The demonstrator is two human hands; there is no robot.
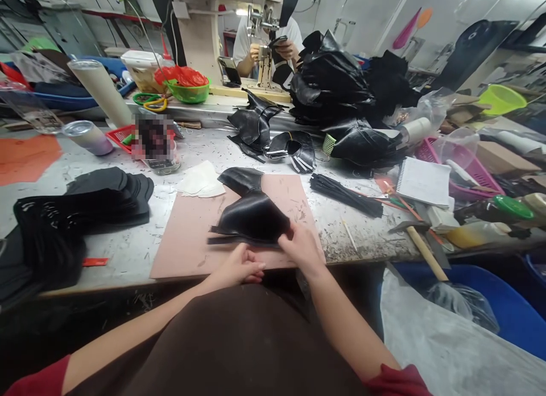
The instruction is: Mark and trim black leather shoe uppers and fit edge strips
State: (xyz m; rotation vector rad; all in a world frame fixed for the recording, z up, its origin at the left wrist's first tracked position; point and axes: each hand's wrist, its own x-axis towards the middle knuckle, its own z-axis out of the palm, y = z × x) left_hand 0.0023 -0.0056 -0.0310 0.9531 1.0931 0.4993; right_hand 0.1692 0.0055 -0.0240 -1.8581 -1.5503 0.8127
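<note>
On a pinkish-tan board [183, 236] lies a shiny black leather piece [251, 217], cut like a shoe upper, its two panels joined by a seam. A narrow black strip [222, 240] runs along its near edge. My right hand [302, 247] pinches the leather's near right corner, at the strip's end. My left hand [244, 265] is closed at the board's front edge. Its knuckle is by the strip's lower edge, and whatever its curled fingers hold is hidden. White cut pieces [200, 180] lie at the board's far left corner.
Stacked black pieces [106, 197] stand on the left. Black strips [345, 195], a notebook [424, 181] and a hammer [420, 245] overhanging the edge are on the right. Behind are leather parts [333, 71] and a sewing machine [267, 60] with a person at it.
</note>
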